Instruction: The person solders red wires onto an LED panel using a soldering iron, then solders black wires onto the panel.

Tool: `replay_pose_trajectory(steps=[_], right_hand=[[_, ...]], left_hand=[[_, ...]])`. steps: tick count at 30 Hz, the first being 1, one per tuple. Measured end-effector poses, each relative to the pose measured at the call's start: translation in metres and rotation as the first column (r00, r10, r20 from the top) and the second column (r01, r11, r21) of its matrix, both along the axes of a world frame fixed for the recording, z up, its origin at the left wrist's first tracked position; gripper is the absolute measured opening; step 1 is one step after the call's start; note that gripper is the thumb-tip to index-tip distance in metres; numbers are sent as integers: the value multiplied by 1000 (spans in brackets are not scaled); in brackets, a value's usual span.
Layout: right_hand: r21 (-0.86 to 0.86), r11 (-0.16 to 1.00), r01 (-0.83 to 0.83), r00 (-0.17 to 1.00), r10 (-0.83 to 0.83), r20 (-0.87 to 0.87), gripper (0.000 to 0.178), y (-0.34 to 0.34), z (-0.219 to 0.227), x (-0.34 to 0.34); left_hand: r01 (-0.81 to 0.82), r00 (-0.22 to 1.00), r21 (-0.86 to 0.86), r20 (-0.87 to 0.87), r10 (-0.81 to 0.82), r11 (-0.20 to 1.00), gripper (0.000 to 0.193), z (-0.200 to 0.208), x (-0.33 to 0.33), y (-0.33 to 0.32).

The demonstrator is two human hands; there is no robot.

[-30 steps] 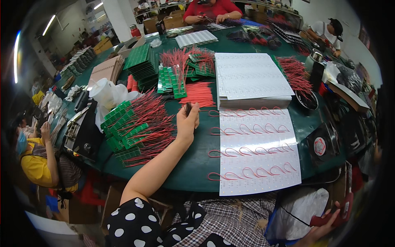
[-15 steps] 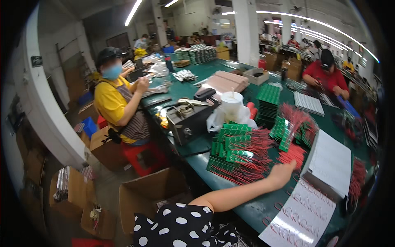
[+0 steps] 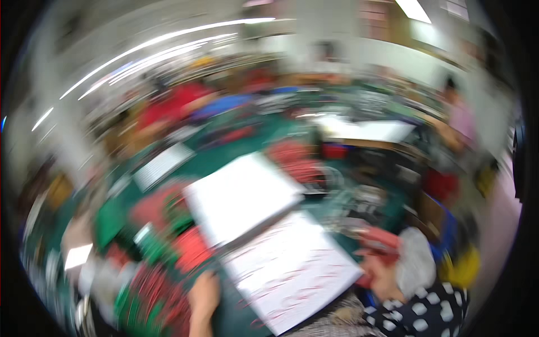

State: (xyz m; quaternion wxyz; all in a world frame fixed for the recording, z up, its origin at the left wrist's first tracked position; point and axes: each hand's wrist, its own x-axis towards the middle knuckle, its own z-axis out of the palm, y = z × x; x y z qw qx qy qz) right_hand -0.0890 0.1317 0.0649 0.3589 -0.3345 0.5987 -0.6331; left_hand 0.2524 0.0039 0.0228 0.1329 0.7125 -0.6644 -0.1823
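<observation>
The whole view is smeared by motion. My left hand [image 3: 205,295] is beside a bundle of red wires [image 3: 192,249], at the left edge of a white sheet [image 3: 292,269] with rows of red wires on it. Its fingers are too blurred to read. My right hand [image 3: 384,281] is off the sheet's right side, close to a red object [image 3: 379,240] whose kind I cannot make out. Whether it grips that object is unclear. A white block or box [image 3: 244,196] adjoins the sheet's far edge. Left of the red bundle lie green circuit boards [image 3: 151,244] with red wires.
More red wires [image 3: 295,160] lie beyond the white block. A white tray [image 3: 164,167] is at the far left of the green table [image 3: 222,151]. A whitish bag [image 3: 415,261] sits beside my right hand. A person in red [image 3: 177,104] is across the table.
The view has swung to the right, so the sheet is now near the middle. My right hand has come into view. My left hand still lies near the red wire bundle.
</observation>
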Motion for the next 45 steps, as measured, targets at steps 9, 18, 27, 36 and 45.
replay_pose_trajectory(steps=[9,18,27,36,45], right_hand=[[-107,956,274,962,-274,21,25,73,1,-37],[-181,949,257,966,-256,26,25,77,3,-36],[-237,949,206,978,-210,9,25,74,8,-27],[-245,949,197,978,-207,-15,26,85,11,-20],[-174,974,149,978,-171,-122,31,105,21,-11]], left_hand=[[405,897,-435,17,-442,804,23,-42,1,-24],[233,953,-504,-49,-297,832,20,-65,19,-38],[225,956,-524,-44,-290,822,21,-13,-2,-18],[247,918,-456,-172,-357,855,21,-45,14,-30],[223,889,-362,-306,-341,905,17,-29,16,-27]])
